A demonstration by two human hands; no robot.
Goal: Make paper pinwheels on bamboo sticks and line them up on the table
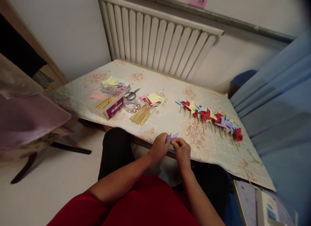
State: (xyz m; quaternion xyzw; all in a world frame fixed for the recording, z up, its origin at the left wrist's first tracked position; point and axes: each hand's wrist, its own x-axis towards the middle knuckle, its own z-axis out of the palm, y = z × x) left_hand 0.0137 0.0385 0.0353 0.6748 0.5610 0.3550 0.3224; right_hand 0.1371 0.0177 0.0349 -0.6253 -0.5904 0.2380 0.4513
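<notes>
A small purple paper pinwheel is held between my two hands at the table's front edge. My left hand is closed round its left side. From the right, the fingertips of my right hand pinch close to its centre. What exactly lies under those fingertips is hidden. On the table to the left lie a bundle of thin wooden sticks, a stack of coloured paper squares, a round clear dish of small shiny pieces and scissors.
Finished pinwheels on sticks lie in a row at the right. A clear plastic box holds more sticks at the left. The floral tablecloth reaches a radiator. A blue curtain hangs at the right, a chair stands left.
</notes>
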